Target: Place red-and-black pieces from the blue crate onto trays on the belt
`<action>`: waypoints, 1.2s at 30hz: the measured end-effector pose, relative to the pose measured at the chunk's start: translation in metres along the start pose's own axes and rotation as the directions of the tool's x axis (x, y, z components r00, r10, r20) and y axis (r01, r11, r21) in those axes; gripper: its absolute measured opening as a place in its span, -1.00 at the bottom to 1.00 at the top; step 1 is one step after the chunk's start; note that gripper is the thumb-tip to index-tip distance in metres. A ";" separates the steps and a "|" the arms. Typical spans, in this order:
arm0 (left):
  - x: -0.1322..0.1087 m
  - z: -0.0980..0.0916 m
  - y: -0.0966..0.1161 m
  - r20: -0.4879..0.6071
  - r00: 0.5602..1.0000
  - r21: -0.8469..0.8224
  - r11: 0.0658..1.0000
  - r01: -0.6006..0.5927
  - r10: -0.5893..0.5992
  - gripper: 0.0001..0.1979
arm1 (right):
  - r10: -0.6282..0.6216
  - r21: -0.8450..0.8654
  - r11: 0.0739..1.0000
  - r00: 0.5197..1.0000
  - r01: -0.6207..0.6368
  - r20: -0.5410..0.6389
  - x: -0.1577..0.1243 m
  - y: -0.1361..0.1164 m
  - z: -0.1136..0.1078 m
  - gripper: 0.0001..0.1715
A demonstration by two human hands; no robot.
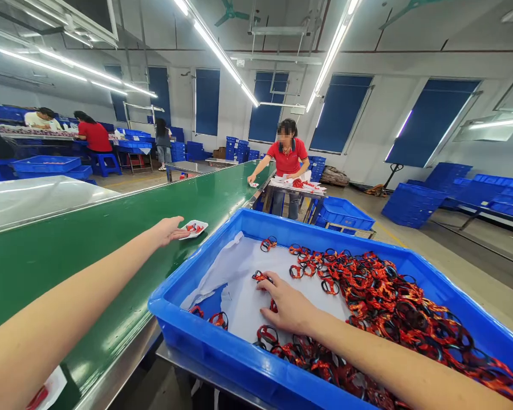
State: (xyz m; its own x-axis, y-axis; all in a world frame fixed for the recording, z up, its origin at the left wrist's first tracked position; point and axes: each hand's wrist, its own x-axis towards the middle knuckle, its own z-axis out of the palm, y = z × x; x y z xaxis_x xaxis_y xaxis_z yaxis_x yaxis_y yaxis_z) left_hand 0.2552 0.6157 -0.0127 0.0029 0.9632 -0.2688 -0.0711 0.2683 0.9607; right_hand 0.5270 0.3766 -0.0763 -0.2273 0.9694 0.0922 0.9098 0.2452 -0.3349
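Observation:
My left hand point(170, 230) reaches over the green conveyor belt point(123, 228), fingers stretched out at the near edge of a small white tray point(195, 229). Red pieces lie inside that tray. Over a large blue bin point(248, 353) is my right hand point(291, 306), its fingers curved and the thumb apart. Its fingertips are at a red and black ring-shaped piece point(261, 277); whether they touch it I cannot tell. Another such piece point(274, 306) shows between thumb and fingers. A heap of similar pieces point(380, 290) fills the bin's right side, over white paper point(243, 302).
Another white tray point(53, 390) with something red sits on the belt, lower left. Across the belt's far end, a co-worker in red point(288, 156) reaches to a small tray point(253, 184). Blue bins point(344, 213) stand behind my bin. More people sit at the far left.

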 end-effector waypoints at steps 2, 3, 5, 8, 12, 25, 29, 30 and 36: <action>-0.019 0.004 0.003 0.039 0.997 0.070 0.995 -0.068 0.066 -0.71 | -0.010 0.013 1.000 1.000 0.010 -0.010 0.000 0.001 0.001 -0.47; -0.031 0.010 0.004 0.065 0.992 0.096 0.988 -0.117 0.111 -0.74 | -0.016 0.021 1.000 1.000 0.016 -0.011 0.001 0.002 0.001 -0.47; -0.057 0.027 0.005 0.140 0.968 0.125 0.966 -0.225 0.207 -0.80 | -0.027 0.041 0.999 1.000 0.027 -0.011 0.001 0.004 0.000 -0.47; -0.096 0.062 0.000 0.461 0.827 0.240 0.852 -0.465 0.322 -0.85 | -0.053 0.065 0.996 0.998 0.054 -0.018 0.001 0.007 -0.003 -0.48; -0.128 0.106 -0.026 0.778 0.590 0.308 0.689 -0.657 0.215 -0.66 | -0.074 0.039 0.996 0.996 0.076 -0.052 0.001 0.011 -0.006 -0.62; -0.116 0.117 -0.050 0.838 0.545 0.390 0.734 -0.556 -0.033 -0.86 | -0.086 0.302 0.934 0.939 0.193 -0.334 0.007 -0.007 -0.028 -0.71; -0.124 0.116 -0.043 0.844 0.536 0.295 0.817 -0.495 0.020 -0.91 | 0.035 0.401 0.905 0.914 0.143 -0.404 0.007 -0.009 -0.038 -0.60; -0.126 0.116 -0.042 0.845 0.533 0.259 0.839 -0.479 0.043 -0.92 | 0.050 0.406 0.904 0.911 0.132 -0.408 0.007 -0.008 -0.040 -0.64; -0.129 0.111 -0.038 0.806 0.554 0.136 0.847 -0.513 0.206 -0.94 | 0.133 0.530 0.848 0.958 0.023 -0.253 0.005 -0.004 -0.040 -0.73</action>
State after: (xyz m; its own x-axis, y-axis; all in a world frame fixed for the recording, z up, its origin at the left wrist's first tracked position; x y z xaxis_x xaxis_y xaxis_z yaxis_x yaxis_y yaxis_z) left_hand 0.3686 0.4830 -0.0070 0.7913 0.6023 0.1052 0.0739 -0.2650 0.9614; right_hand 0.5361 0.3806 -0.0366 -0.0092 0.9595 0.2814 0.5817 0.2340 -0.7790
